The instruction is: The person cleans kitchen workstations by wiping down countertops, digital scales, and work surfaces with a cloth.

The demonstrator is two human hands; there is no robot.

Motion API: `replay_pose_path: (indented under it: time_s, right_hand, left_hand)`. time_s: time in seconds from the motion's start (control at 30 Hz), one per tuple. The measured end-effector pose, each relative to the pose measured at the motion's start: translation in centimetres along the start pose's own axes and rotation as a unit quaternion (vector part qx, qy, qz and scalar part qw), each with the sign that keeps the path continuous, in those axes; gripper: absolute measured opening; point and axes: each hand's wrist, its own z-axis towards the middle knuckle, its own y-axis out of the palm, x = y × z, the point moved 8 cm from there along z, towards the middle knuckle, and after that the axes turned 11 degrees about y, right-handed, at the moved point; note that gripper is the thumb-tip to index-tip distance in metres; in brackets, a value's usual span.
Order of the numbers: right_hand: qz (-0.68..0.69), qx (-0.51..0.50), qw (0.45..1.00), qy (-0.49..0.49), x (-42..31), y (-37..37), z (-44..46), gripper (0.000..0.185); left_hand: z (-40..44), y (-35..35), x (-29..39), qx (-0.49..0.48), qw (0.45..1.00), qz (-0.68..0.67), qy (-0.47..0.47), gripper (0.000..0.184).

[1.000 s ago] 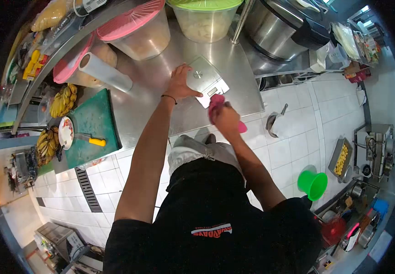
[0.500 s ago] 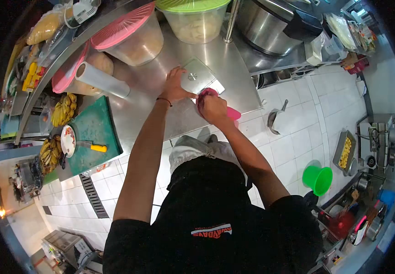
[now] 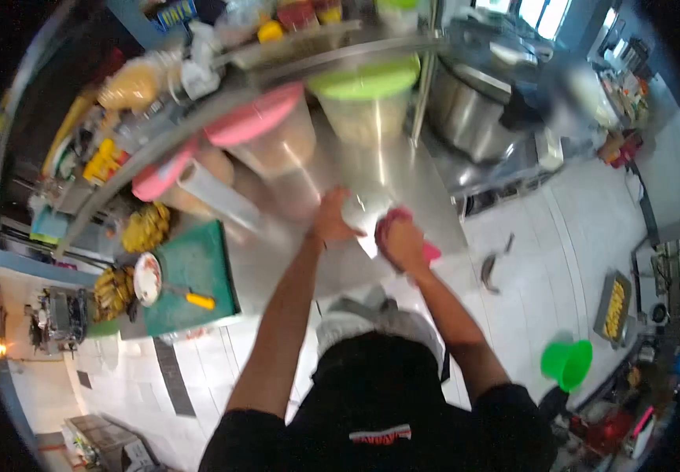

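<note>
A flat, shiny scale [image 3: 365, 203] lies on the steel counter [image 3: 308, 275]. My left hand [image 3: 333, 218] is at its left side, fingers spread, with the thumb pointing toward the scale's near edge. It holds nothing. My right hand [image 3: 404, 245] is closed around a bunched pink cloth [image 3: 395, 215] at the scale's near right corner. A loose pink end [image 3: 432, 252] sticks out past the hand toward the counter edge. Motion blur hides the fine detail of the fingers and cloth.
Pink-lidded [image 3: 265, 114] and green-lidded tubs [image 3: 367, 86] stand behind the scale, beside a film roll [image 3: 218, 197]. On the left, a green cutting board [image 3: 198, 267] bears a plate [image 3: 148, 279] and a yellow-handled knife [image 3: 200, 300]. A green bucket [image 3: 566, 363] stands on the floor.
My view has tilted up, so the counter and hands sit lower and further right in the picture. Both hands stay at the scale, the right one still holding the cloth.
</note>
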Motion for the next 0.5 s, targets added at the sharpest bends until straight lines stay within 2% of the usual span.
replay_pose_path:
  time_s: [0.03,0.07,0.1,0.13,0.23,0.27,0.33,0.37,0.4,0.47,0.5]
  right_hand:
    - [0.006,-0.049,0.998,0.027,-0.8,1.4,-0.9,0.025]
    - [0.02,0.023,0.998,-0.05,-4.5,-1.8,-1.8,0.023]
    - [0.004,-0.065,0.998,-0.021,-4.8,-0.3,-2.6,0.022]
    - [-0.014,-0.157,0.987,0.011,-4.7,1.2,-3.3,0.021]
    - [-0.02,-0.188,0.982,0.012,-3.8,0.8,-3.3,0.019]
    - [-0.021,-0.186,0.982,0.01,-3.1,0.2,-3.0,0.019]
    - [-0.037,-0.096,0.994,-0.03,-2.1,-2.4,-2.4,0.019]
    - [-0.056,-0.036,0.998,-0.013,-1.0,-3.1,-1.9,0.018]
    - [-0.052,-0.048,0.997,0.044,0.5,-2.7,-1.2,0.021]
    - [-0.095,-0.027,0.991,0.093,2.9,-2.5,0.4,0.022]
    - [-0.094,0.008,0.988,0.12,4.2,-2.9,1.1,0.023]
  left_hand:
    - [0.3,0.3,-0.4,-0.018,1.0,-0.002,0.006,0.132]
    - [0.2,-0.4,0.2,0.004,1.0,0.01,0.019,0.127]
    - [0.1,-1.2,0.6,0.045,0.996,-0.069,0.03,0.11]
    - [0.1,-1.6,0.7,0.052,0.996,-0.062,0.036,0.11]
    - [0.3,-0.9,0.3,0.057,0.994,-0.067,0.065,0.106]
    - [0.4,-1.4,0.8,0.059,0.994,-0.067,0.066,0.106]
    - [0.0,-1.8,1.3,0.051,0.995,-0.075,0.04,0.105]
    - [0.0,-1.8,1.4,0.053,0.995,-0.075,0.04,0.105]
    - [0.0,-1.8,1.4,0.052,0.996,-0.066,0.036,0.108]
    - [0.2,-1.4,0.7,0.05,0.997,-0.059,0.03,0.11]
    - [0.6,-1.2,0.5,0.06,0.996,-0.049,0.053,0.113]
